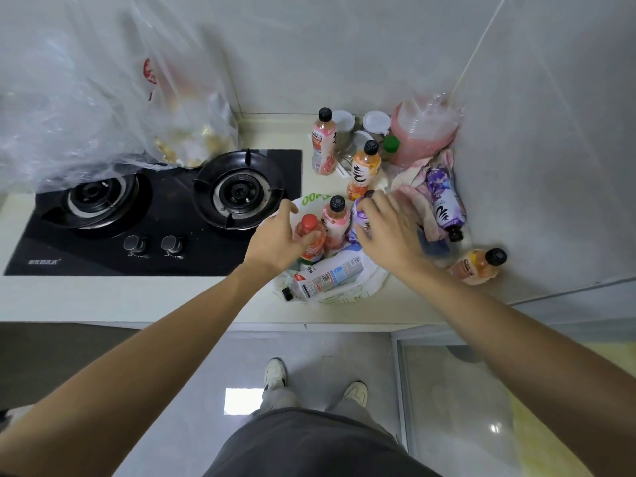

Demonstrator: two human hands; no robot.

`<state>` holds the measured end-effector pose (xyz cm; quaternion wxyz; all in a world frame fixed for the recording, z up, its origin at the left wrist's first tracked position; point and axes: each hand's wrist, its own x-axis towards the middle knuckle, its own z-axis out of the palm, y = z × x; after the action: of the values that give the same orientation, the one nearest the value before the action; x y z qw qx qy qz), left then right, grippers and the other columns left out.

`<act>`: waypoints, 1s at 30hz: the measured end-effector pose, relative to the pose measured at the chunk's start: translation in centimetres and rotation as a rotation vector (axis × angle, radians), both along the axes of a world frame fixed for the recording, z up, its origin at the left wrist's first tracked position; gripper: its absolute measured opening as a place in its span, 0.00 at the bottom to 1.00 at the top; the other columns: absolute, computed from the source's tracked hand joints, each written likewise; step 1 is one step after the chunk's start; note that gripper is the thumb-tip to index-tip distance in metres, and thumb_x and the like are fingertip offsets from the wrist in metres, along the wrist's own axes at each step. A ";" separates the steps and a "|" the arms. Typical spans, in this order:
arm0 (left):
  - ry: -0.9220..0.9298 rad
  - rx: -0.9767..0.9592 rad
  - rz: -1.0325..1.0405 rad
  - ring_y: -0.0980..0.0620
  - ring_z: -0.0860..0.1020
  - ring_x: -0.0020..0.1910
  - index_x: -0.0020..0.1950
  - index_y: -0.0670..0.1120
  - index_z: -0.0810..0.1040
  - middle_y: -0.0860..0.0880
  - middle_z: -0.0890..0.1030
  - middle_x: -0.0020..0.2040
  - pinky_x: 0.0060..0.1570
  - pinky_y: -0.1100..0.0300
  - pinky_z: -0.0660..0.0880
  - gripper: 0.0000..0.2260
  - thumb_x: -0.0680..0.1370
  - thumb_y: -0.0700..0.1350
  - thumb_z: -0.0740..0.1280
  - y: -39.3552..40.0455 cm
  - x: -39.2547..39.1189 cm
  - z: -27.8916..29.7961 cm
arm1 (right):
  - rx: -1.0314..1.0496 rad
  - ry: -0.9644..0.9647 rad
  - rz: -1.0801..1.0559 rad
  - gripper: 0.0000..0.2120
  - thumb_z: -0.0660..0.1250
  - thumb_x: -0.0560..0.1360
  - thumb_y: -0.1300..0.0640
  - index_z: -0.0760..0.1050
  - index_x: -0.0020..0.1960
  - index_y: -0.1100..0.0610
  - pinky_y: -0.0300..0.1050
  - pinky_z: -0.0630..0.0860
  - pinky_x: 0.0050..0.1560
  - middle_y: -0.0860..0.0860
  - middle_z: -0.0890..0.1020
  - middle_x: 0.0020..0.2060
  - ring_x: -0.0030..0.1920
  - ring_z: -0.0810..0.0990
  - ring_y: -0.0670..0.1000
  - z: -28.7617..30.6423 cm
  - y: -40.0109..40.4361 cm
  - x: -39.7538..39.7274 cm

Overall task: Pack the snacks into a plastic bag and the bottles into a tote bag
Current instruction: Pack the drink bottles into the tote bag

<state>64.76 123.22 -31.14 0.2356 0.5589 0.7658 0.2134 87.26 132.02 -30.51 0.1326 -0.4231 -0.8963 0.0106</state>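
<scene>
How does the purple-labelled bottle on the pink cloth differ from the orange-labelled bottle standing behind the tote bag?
The purple-labelled bottle lies on its side, cap toward the counter's front edge; the orange-labelled bottle stands upright. The purple one rests on the pink cloth; the orange one stands on the bare counter. Both have black caps and remain outside the tote bag.

Home kitchen, two-burner gas hob (155, 211) set in pale countertop (103, 297), tiled wall (344, 53)

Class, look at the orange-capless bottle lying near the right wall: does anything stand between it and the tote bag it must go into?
The person's right hand and forearm cross the gap between the lying orange bottle and the tote bag; otherwise bare counter.
</scene>
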 end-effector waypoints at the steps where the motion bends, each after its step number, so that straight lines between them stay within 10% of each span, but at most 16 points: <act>1: -0.013 0.004 0.036 0.48 0.79 0.37 0.61 0.51 0.65 0.49 0.79 0.36 0.38 0.52 0.75 0.24 0.76 0.64 0.68 -0.9 0.0 -0.3 | -0.034 0.005 0.034 0.10 0.68 0.77 0.53 0.75 0.54 0.58 0.48 0.72 0.45 0.53 0.76 0.52 0.52 0.76 0.55 -0.5 -1.0 0.1; 6: -0.066 -0.094 0.064 0.48 0.78 0.39 0.54 0.49 0.69 0.50 0.79 0.39 0.38 0.52 0.75 0.16 0.79 0.60 0.65 -5.5 0.6 -4.0 | -0.367 -0.046 0.103 0.09 0.69 0.79 0.56 0.77 0.57 0.58 0.46 0.72 0.46 0.52 0.76 0.54 0.55 0.78 0.55 -4.8 -3.2 0.2; 15: 0.056 -0.385 -0.071 0.45 0.74 0.63 0.72 0.48 0.68 0.46 0.74 0.65 0.56 0.48 0.77 0.27 0.77 0.55 0.71 -7.5 1.0 -10.6 | -0.372 -0.220 0.056 0.23 0.73 0.72 0.57 0.74 0.65 0.56 0.56 0.79 0.54 0.54 0.75 0.60 0.63 0.74 0.58 -8.3 -3.5 0.0; 30: -0.058 0.053 -0.052 0.53 0.78 0.38 0.46 0.51 0.77 0.55 0.79 0.40 0.39 0.54 0.77 0.09 0.73 0.53 0.72 -5.0 2.1 -2.8 | -0.483 -0.192 -0.070 0.27 0.74 0.75 0.48 0.71 0.70 0.53 0.57 0.79 0.57 0.52 0.73 0.65 0.64 0.75 0.58 -7.1 -2.3 1.5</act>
<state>66.85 118.26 -33.94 0.2483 0.5782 0.7380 0.2436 88.72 129.73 -37.62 -0.0576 -0.4724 -0.8610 0.1793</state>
